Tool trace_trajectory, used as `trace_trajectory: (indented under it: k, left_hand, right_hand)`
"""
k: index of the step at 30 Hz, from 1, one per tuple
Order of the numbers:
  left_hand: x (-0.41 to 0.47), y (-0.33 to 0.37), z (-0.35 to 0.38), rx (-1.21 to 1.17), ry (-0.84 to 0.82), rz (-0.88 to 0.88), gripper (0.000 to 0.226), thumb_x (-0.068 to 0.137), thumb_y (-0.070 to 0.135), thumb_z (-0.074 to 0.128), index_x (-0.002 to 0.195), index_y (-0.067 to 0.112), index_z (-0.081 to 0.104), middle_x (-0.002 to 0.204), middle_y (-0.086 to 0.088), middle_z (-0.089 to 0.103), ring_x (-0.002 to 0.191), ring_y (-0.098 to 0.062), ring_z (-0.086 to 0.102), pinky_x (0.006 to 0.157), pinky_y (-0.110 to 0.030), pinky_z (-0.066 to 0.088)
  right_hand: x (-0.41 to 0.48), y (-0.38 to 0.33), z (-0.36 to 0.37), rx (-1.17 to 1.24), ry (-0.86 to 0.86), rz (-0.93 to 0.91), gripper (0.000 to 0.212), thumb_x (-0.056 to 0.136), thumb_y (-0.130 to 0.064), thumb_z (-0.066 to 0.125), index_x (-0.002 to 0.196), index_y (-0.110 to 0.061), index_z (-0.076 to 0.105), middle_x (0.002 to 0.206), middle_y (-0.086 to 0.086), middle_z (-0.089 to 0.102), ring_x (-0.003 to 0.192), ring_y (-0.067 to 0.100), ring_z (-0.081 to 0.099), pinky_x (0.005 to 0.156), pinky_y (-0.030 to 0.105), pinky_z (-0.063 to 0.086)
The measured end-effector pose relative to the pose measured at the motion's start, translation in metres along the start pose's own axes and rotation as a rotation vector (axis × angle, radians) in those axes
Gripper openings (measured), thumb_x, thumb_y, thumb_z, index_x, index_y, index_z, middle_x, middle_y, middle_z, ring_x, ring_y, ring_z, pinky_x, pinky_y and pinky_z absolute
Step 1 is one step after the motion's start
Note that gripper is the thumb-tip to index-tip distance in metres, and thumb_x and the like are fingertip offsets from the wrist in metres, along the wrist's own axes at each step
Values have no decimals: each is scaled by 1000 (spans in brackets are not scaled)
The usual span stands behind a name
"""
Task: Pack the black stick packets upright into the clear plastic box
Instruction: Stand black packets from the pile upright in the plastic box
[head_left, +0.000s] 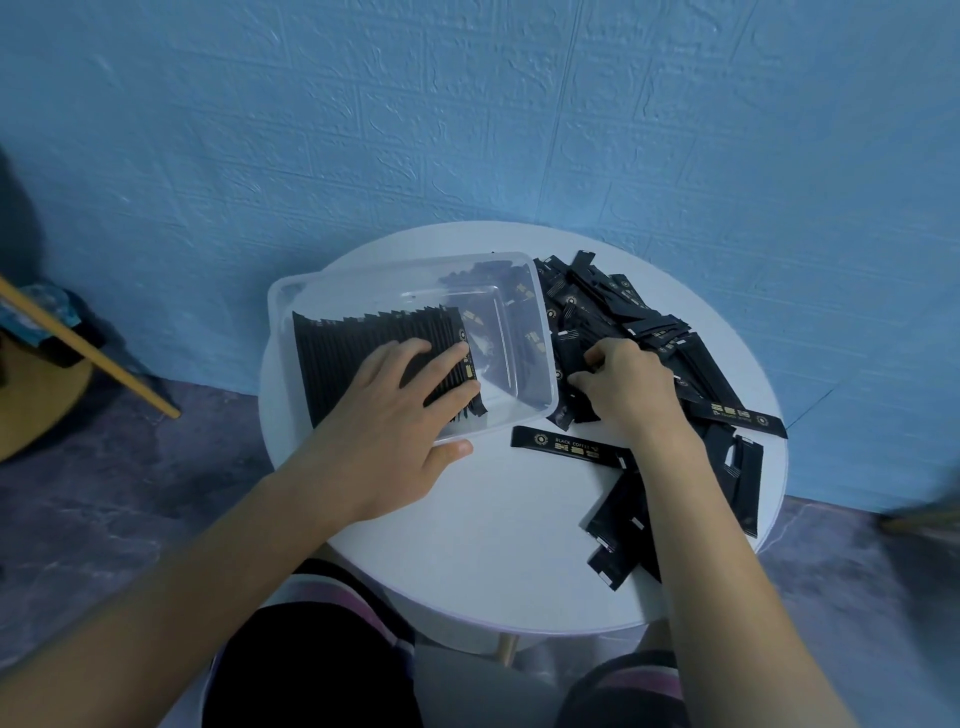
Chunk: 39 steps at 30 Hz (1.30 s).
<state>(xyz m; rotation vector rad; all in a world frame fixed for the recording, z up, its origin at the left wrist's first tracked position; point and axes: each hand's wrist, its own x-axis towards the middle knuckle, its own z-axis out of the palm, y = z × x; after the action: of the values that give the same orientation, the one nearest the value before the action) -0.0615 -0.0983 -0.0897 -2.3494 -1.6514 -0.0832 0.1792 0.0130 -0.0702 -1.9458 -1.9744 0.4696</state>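
Simultaneously, left hand (396, 415) spread on packed row (340, 351) in clear box (519, 332); right hand (629, 387) pinching loose packets (618, 304)

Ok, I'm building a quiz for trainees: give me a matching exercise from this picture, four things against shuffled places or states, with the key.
Things
1. left hand
2. right hand
3. clear plastic box
4. single black stick packet with gold print

Places or states
A. lies flat on the round white table, label up
B. fingers curled round packets in the loose pile of black stick packets
C. holds a row of black stick packets standing packed together
D. fingers flat on that row

Pairs: 1-D, 2-B, 3-C, 4-A
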Motion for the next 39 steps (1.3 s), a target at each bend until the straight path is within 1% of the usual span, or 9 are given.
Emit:
trace_trajectory:
  k: [3,7,12,15,17,19,24,31,39]
  left_hand:
    - [1,0,0,-2,-6,-1,62,97,58,33,142,22,55,160,-6,38,137,-38,39,117,-57,28]
    - [1,-1,1,-3,-3,-3,63,97,58,32,143,22,54,161,-6,37,138,-37,38,118,-55,24]
    - [1,0,1,-4,7,1,62,97,57,34,142,21,56,159,-6,39,136,-38,39,117,-55,26]
    - [1,0,1,-1,6,0,62,97,58,33,142,21,55,160,-6,38,137,-37,38,118,-55,24]
    - [1,0,0,-2,5,-3,63,97,58,33,142,22,55,160,-6,38,137,-37,38,118,-54,24]
    - [1,0,0,-2,7,-9,62,97,58,33,142,22,55,160,-6,39,137,-38,38,118,-54,24]
    - [3,2,0,-3,19,-10,62,96,57,33,139,20,58,158,-8,41,135,-40,40,116,-55,27]
    - [2,5,2,28,29,-13,61,97,56,36,141,19,56,159,-9,39,136,-40,39,118,-55,24]
    - [1,10,2,42,42,-15,60,96,54,38,140,17,58,159,-10,39,136,-40,39,119,-57,23]
  right_hand:
    - [-2,-2,0,11,7,-4,20,90,-29,72,104,-16,66,104,6,70,95,29,59,75,31,35]
    - [-3,-1,1,25,3,-6,24,90,-29,71,110,-18,62,104,4,69,92,24,55,76,31,34]
    - [-3,-1,-5,105,-29,-5,28,93,-23,69,120,-17,63,96,-1,64,106,27,60,83,31,39]
    - [-5,-1,-11,195,-22,-13,19,94,-22,65,113,-18,68,92,-3,63,103,27,62,82,31,42]
    - [-8,-1,-17,249,26,-36,6,94,-23,63,98,-20,67,85,-6,63,93,27,62,75,31,40]
    - [-14,-4,-28,306,110,-61,14,92,-23,60,79,-20,57,71,-4,58,79,30,59,67,34,41]
    - [-46,-37,-56,518,251,-217,12,89,-33,58,94,-23,63,78,-8,67,76,26,64,75,47,55]
    - [-57,-73,-5,-14,284,-365,17,97,-33,51,99,-16,48,91,10,71,83,42,62,64,40,36]
    - [-45,-80,28,-46,165,-324,17,99,-23,51,112,-12,54,97,17,69,92,43,63,65,38,36]
